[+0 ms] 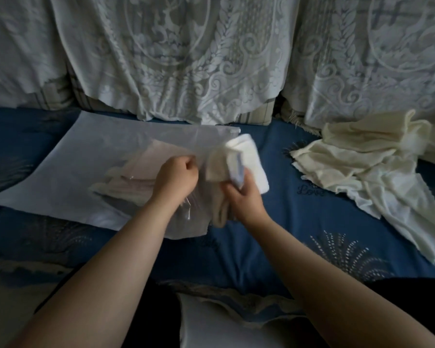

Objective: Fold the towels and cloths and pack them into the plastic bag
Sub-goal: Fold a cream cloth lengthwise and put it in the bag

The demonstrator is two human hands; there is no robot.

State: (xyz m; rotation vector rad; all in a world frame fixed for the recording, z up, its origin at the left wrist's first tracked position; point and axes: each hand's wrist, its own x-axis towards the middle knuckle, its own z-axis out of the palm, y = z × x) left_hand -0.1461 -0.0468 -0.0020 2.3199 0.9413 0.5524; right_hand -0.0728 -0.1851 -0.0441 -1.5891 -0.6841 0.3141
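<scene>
1. Surface: a dark blue bedspread [299, 222] with pale printed motifs fills the middle and lower frame; white lace drapery [199, 59] hangs across the whole upper frame.
2. Plastic bag [86, 151]: translucent, lying flat at centre left of the frame, with folded pale cloths [136, 172] visible through it.
3. Loose cloths [362, 167]: a cream and white pile at centre right, well apart from the bag.
4. Left hand [176, 177]: fingers curled into a fist, pinching the bag's edge at frame centre and lifting it off the bedspread.
5. Right hand [244, 197]: fingers clamped round a folded white and beige bundle [239, 159], held just beside the bag's raised edge; the bundle is blurred.
6. Pose: both bare forearms reach up from the lower corners and converge at frame centre, the hands close together but not touching.
</scene>
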